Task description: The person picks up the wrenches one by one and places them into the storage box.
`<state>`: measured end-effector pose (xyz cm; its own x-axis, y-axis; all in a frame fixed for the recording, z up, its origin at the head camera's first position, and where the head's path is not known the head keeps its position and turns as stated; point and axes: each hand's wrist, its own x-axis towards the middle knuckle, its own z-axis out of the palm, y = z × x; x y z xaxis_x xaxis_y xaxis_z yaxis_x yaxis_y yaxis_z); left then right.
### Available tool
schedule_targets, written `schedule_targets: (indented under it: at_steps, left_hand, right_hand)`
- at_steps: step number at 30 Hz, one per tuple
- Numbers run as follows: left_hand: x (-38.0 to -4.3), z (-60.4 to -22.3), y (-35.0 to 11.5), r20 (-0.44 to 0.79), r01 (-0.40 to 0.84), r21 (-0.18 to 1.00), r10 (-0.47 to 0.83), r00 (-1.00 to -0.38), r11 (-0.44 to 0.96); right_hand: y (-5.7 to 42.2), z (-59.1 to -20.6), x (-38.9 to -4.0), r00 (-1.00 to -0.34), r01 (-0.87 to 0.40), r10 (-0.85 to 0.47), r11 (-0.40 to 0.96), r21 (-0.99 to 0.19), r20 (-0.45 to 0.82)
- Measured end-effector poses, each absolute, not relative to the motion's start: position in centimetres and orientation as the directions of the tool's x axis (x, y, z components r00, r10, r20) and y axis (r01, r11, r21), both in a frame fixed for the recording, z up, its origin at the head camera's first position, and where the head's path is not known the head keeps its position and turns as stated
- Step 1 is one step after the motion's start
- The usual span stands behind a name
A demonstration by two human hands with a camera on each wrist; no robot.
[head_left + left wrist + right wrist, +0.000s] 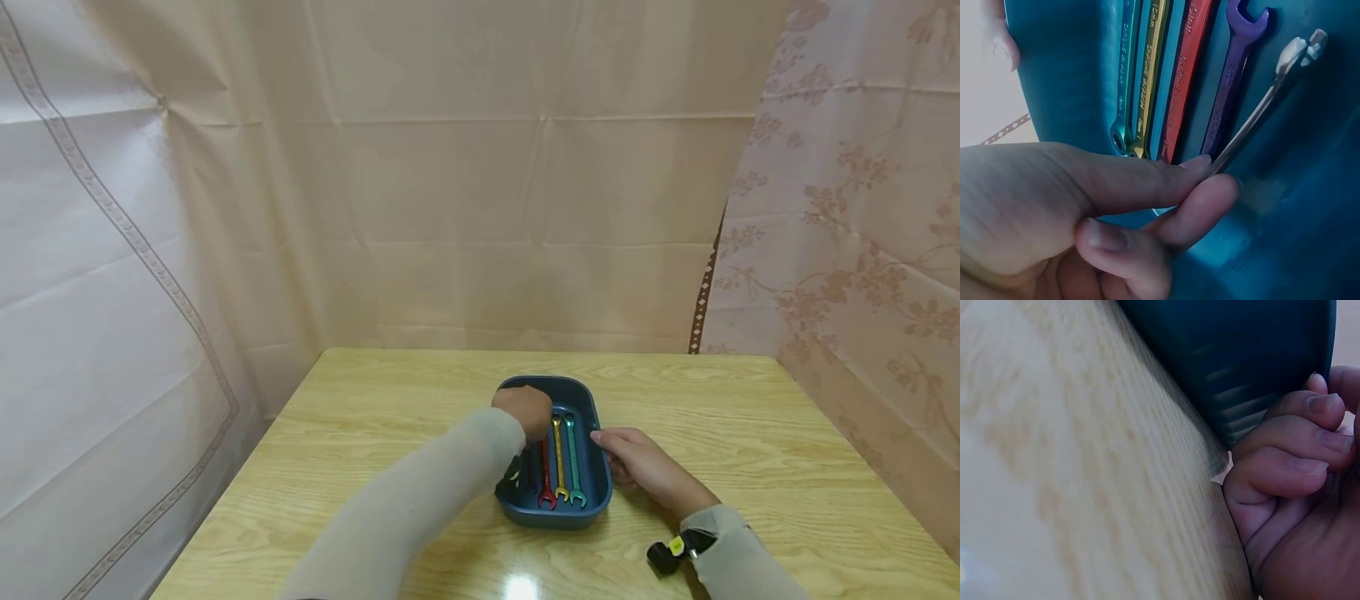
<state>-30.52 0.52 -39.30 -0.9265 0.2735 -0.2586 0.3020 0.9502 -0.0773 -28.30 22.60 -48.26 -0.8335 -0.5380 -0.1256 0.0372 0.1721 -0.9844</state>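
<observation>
A blue tray (pixel 555 520) holds several combination wrenches lying side by side. The green wrench (pixel 574 458), yellow wrench (pixel 558 461) and red wrench (pixel 546 477) show in the head view; a purple wrench (pixel 1227 90) lies beside the red one. My left hand (pixel 525 412) reaches into the tray and pinches a silver wrench (pixel 1252 119) between thumb and index finger, the wrench's far end tilted away next to the purple one. At the tray's right side, my right hand (pixel 647 467) grips the rim, thumb on top and curled fingers against the outer wall.
The tray stands on a light wood-grain table (pixel 390 433). A beige curtain (pixel 480 208) hangs behind it, with a white cloth (pixel 97 275) on the left and a floral one (pixel 862 208) on the right. My right wrist wears a small black camera (pixel 667 557).
</observation>
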Motion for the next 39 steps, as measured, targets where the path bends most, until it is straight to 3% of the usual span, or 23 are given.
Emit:
schedule_targets:
  at_steps: [11, 39]
  left_hand:
    - [-31.7, -39.4, 0.7, -0.281, 0.265, -0.075, 0.234, -0.931, 0.961]
    - [-30.3, -39.0, 0.4, -0.274, 0.298, -0.120, 0.257, -0.927, 0.947]
  right_hand:
    - [22.8, -48.4, -28.4, -0.843, 0.043, -0.522, 0.179, -0.983, -0.132]
    - [22.6, -48.1, -28.2, -0.841, 0.028, -0.526, 0.196, -0.980, -0.129]
